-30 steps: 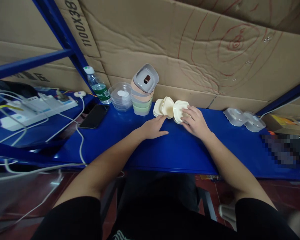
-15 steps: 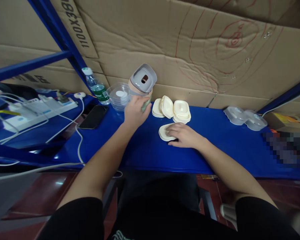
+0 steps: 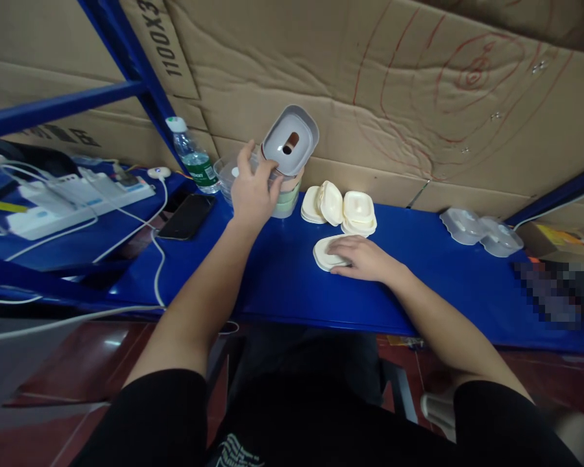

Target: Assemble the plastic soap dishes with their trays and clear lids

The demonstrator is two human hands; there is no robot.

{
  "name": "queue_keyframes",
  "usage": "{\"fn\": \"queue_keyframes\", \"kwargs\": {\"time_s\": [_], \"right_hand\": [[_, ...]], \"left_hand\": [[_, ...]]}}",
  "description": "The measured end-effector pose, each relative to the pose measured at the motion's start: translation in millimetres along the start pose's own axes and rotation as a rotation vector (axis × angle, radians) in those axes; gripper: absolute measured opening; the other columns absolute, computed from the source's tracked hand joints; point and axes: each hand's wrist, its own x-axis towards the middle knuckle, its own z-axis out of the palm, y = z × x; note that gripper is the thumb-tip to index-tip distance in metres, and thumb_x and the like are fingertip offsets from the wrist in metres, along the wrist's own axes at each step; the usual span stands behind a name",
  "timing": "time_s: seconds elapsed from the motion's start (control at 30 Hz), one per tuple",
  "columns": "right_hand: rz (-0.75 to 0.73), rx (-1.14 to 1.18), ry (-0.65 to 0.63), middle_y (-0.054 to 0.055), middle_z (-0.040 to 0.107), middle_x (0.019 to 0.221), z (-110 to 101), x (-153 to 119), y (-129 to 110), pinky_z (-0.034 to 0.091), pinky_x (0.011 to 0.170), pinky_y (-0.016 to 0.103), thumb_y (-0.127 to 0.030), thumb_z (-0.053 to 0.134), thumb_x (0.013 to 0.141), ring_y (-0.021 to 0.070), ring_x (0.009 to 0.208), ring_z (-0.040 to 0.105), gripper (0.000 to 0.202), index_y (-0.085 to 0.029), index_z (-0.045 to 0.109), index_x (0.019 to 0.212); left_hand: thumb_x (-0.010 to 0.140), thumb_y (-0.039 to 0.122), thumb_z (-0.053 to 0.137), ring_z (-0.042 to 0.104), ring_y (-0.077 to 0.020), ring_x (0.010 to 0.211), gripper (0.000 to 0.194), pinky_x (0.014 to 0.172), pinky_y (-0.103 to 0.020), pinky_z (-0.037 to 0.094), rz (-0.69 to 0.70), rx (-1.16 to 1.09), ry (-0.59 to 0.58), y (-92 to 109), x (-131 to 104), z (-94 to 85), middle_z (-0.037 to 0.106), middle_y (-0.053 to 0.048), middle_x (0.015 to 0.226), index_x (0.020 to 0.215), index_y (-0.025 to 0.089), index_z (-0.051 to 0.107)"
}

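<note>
A grey tray with an oval hole (image 3: 291, 141) tilts on top of a stack of pink and green containers (image 3: 287, 198). At its lower left edge is my left hand (image 3: 254, 188), fingers apart, its fingertips against the tray's rim. My right hand (image 3: 363, 257) rests on the right side of a cream lid-like piece (image 3: 324, 254) lying flat, the fingers spread over it. Behind that are more cream pieces, a left group (image 3: 312, 206) with one leaning piece (image 3: 329, 203), and a right stack (image 3: 359, 213).
Left of the stack are clear plastic tubs (image 3: 224, 170), a water bottle (image 3: 197, 163) and a black phone (image 3: 187, 216). Power strips (image 3: 78, 206) with white cables lie further left. Clear plastic containers (image 3: 481, 231) stand at the right, and cardboard (image 3: 340, 84) lines the back.
My left hand has moved up from the green part of the stack to the grey tray's edge. The tray tilts more and sits further right. My right hand has stayed on the cream piece.
</note>
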Motion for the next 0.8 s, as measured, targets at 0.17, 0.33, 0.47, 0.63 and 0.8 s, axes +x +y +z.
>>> {"fn": "queue_keyframes", "kwargs": {"time_s": [0.17,0.33,0.47,0.63,0.8], "right_hand": [[-0.005,0.002,-0.005,0.015,0.077,0.132,-0.6,1.5,-0.9,0.058,0.107,0.054,-0.047,0.073,0.101,0.0329,0.124,0.073,0.041,-0.019,0.074,0.130],[-0.004,0.006,-0.004,0.016,0.076,0.134,0.9,1.3,0.9,0.057,0.108,0.052,-0.048,0.073,0.101,0.0330,0.125,0.073,0.043,-0.017,0.074,0.131],[0.005,0.000,-0.017,0.014,0.076,0.134,1.4,0.8,1.8,0.057,0.107,0.051,-0.048,0.072,0.101,0.0324,0.124,0.073,0.043,-0.018,0.074,0.131],[0.007,0.006,-0.015,0.013,0.076,0.134,1.0,0.2,2.2,0.058,0.108,0.051,-0.049,0.072,0.101,0.0314,0.125,0.072,0.042,-0.021,0.073,0.132],[0.005,0.004,-0.008,0.013,0.077,0.133,0.5,-0.3,2.0,0.059,0.107,0.052,-0.046,0.073,0.100,0.0316,0.124,0.073,0.041,-0.020,0.074,0.132]], "left_hand": [[0.102,0.054,0.057,0.057,-0.0293,0.142,0.039,0.101,-0.046,0.056,-0.039,-0.016,-0.018,3.9,-1.6,-5.1,0.044,-0.011,0.170,0.121,0.021,0.065],[0.108,0.070,0.021,0.046,-0.0255,0.147,0.072,0.100,-0.046,0.050,-0.061,0.026,-0.158,13.6,-2.5,-15.6,0.051,-0.003,0.163,0.123,0.014,0.063],[0.110,0.064,0.011,0.050,-0.0211,0.141,0.075,0.098,-0.044,0.047,-0.048,0.034,-0.171,15.1,-1.4,-13.4,0.057,-0.003,0.157,0.119,0.011,0.063],[0.110,0.062,0.020,0.057,-0.0179,0.133,0.067,0.097,-0.041,0.048,-0.036,-0.029,-0.175,19.4,0.0,-14.7,0.063,-0.001,0.150,0.110,0.014,0.066],[0.109,0.056,0.029,0.063,-0.0177,0.124,0.054,0.098,-0.043,0.049,-0.010,-0.059,-0.239,18.2,-0.4,-13.6,0.059,-0.002,0.156,0.112,0.017,0.067]]}}
